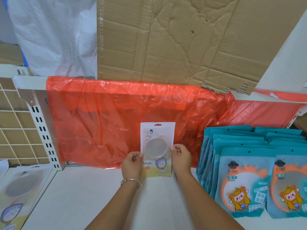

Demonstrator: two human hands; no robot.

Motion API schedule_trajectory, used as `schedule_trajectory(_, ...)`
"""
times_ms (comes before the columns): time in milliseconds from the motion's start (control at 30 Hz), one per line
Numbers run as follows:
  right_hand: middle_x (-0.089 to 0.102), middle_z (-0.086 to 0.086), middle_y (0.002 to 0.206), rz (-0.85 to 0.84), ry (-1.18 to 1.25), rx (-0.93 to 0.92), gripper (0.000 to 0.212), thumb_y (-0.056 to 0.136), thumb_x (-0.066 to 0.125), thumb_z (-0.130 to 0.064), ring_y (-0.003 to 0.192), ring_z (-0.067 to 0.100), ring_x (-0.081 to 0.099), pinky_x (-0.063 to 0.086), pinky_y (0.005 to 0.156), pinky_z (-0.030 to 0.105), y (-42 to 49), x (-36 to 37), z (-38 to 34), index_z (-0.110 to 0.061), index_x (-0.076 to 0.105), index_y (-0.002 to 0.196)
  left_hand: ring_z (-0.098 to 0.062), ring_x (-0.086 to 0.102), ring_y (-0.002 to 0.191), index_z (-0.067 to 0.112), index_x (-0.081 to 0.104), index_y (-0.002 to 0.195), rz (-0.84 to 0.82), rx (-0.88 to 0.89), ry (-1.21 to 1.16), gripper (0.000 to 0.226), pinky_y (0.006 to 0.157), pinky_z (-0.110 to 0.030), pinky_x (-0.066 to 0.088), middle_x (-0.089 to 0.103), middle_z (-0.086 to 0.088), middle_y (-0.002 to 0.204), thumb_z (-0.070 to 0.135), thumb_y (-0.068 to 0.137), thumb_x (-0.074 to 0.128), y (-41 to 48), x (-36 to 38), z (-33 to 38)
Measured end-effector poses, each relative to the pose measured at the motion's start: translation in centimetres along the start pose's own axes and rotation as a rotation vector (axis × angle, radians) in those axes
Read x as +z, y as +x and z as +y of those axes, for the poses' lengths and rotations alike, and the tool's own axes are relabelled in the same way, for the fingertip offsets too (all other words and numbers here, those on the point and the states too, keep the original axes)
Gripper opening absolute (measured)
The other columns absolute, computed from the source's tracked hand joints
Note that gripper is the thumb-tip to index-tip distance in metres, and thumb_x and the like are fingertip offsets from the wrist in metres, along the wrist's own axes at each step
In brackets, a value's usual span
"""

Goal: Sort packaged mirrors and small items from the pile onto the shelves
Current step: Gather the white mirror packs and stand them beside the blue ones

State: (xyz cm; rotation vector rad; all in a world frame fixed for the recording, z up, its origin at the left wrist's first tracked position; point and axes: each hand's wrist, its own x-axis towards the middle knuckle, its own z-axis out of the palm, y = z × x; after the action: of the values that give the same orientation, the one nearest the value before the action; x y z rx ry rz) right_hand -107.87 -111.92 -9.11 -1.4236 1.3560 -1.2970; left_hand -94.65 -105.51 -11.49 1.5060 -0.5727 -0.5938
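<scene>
You have the packaged mirror [157, 140] between both hands, out over the far middle of the white shelf [99, 193] and in front of the red plastic sheet [103, 117] that hangs down the back. Your left hand [132, 165] pinches the pouch's lower left edge, with the thumb on the printed front and the fingers curled behind. Your right hand [181, 159] pinches the right edge a little higher in the same way, so both hands are closed on the pouch. The pouch stands upright with its red hang slot at the top, and a round grey mirror shows through its clear window. Its bottom edge is down at shelf level, but you cannot tell whether it touches the surface. A metal bangle [131, 182] sits on your left wrist. To the right, well apart from the pouch, teal mirror packs [245, 171] lie overlapped in rows running from near to far, and the 2 nearest show an orange ring and a cartoon figure. At the near left edge lies another pale pack [15, 196], blurred. Left of the red sheet stands a slotted white upright [44, 130] with a wire grid [13, 123] beyond it. Higher up, a creased sheet of cardboard [174, 39] and a white woven sack [54, 34] cover the back.
</scene>
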Motion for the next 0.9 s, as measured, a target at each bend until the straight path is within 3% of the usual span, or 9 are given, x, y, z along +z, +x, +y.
schedule_trajectory(300, 0.062, -0.002, 0.084, -0.002, 0.037, 0.034, 0.013, 0.094, 0.057, -0.016, 0.078, 0.009, 0.059, 0.044, 0.063, 0.016, -0.4, -0.4, 0.9, -0.016, 0.058, 0.106, -0.012, 0.057, 0.075, 0.019, 0.062, 0.086, 0.009, 0.002, -0.023, 0.010, 0.078, -0.030, 0.048, 0.063, 0.000, 0.079, 0.010, 0.088, 0.059, -0.3, -0.2, 0.1)
schedule_trajectory(433, 0.062, 0.000, 0.088, 0.050, 0.002, 0.027, 0.018, 0.094, 0.055, -0.018, 0.083, 0.019, 0.062, 0.052, 0.068, 0.028, -1.4, -0.2, 1.4, -0.017, 0.056, 0.111, -0.011, 0.056, 0.075, 0.016, 0.063, 0.094, 0.014, 0.002, -0.025, 0.009, 0.075, -0.024, 0.042, 0.061, 0.005, 0.077, 0.010, 0.089, 0.059, -0.6, -0.7, -0.1)
schedule_trajectory(533, 0.060, 0.002, 0.097, 0.070, -0.042, 0.015, 0.016, 0.093, 0.051, -0.011, 0.081, 0.015, 0.058, 0.042, 0.058, 0.015, -3.0, 0.2, 1.6, -0.014, 0.059, 0.106, -0.012, 0.054, 0.075, 0.014, 0.063, 0.098, 0.036, -0.004, -0.021, 0.013, 0.077, -0.025, 0.040, 0.058, 0.007, 0.074, 0.008, 0.089, 0.057, -1.0, -1.8, -0.2)
schedule_trajectory(600, 0.060, 0.001, 0.097, -0.011, -0.081, 0.012, 0.012, 0.091, 0.051, -0.009, 0.083, 0.014, 0.057, 0.039, 0.059, 0.014, -4.5, 1.1, 1.8, -0.014, 0.061, 0.096, -0.014, 0.055, 0.078, 0.016, 0.063, 0.099, 0.058, -0.006, -0.005, 0.015, 0.075, -0.023, 0.040, 0.059, 0.008, 0.078, 0.008, 0.089, 0.055, -1.3, -3.2, -0.3)
schedule_trajectory(700, 0.059, -0.004, 0.087, -0.181, -0.089, -0.021, 0.016, 0.087, 0.054, -0.008, 0.084, 0.019, 0.059, 0.040, 0.068, 0.024, -7.2, 3.9, 1.3, -0.022, 0.058, 0.081, -0.008, 0.055, 0.072, 0.015, 0.062, 0.104, 0.124, 0.005, 0.019, 0.018, 0.066, -0.014, 0.042, 0.060, 0.007, 0.079, 0.009, 0.089, 0.054, -2.1, -6.4, -0.2)
schedule_trajectory(800, 0.054, -0.012, 0.083, -0.359, -0.113, -0.091, 0.019, 0.087, 0.056, -0.007, 0.082, 0.018, 0.054, 0.037, 0.071, 0.025, -10.5, 7.7, -0.3, -0.025, 0.058, 0.081, 0.000, 0.053, 0.072, 0.015, 0.061, 0.105, 0.210, -0.016, 0.027, 0.017, 0.062, -0.006, 0.042, 0.057, 0.011, 0.079, 0.010, 0.089, 0.055, -2.8, -11.4, 0.2)
schedule_trajectory(900, 0.053, -0.016, 0.086, -0.546, -0.128, -0.132, 0.018, 0.088, 0.056, -0.012, 0.077, 0.012, 0.054, 0.042, 0.081, 0.029, -14.6, 12.0, -2.3, -0.029, 0.060, 0.086, -0.004, 0.054, 0.077, 0.015, 0.061, 0.106, 0.322, -0.071, 0.018, 0.019, 0.076, -0.019, 0.041, 0.058, 0.010, 0.083, 0.015, 0.087, 0.061, -3.4, -18.2, 1.3)
